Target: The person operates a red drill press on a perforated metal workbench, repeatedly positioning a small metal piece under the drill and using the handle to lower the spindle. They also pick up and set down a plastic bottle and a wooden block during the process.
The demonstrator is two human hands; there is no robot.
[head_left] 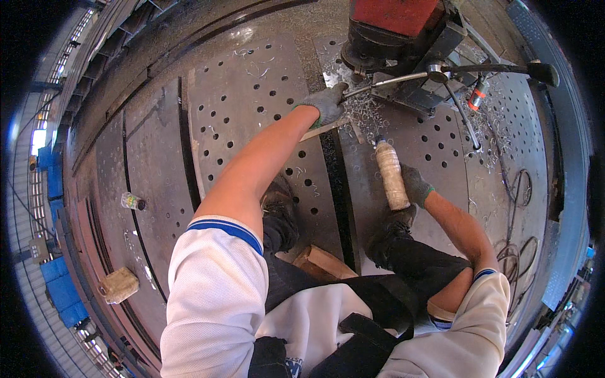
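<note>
My left hand, in a grey glove, is closed round the end of a metal feed lever. That lever runs to the hub of a red and black drill machine standing on perforated steel plates. In my right hand, also gloved, is a grimy whitish plastic bottle. The bottle is tilted, its dark nozzle end pointing away from me toward the machine's base. Curly metal shavings lie heaped below the lever. The drill's cutting end is mostly hidden by the machine body.
My boots rest on the plates beside a dark gap. A wooden block lies between my legs. Farther left are a small jar and a stained plastic container. Cables coil at right, near a blue-grey steel beam.
</note>
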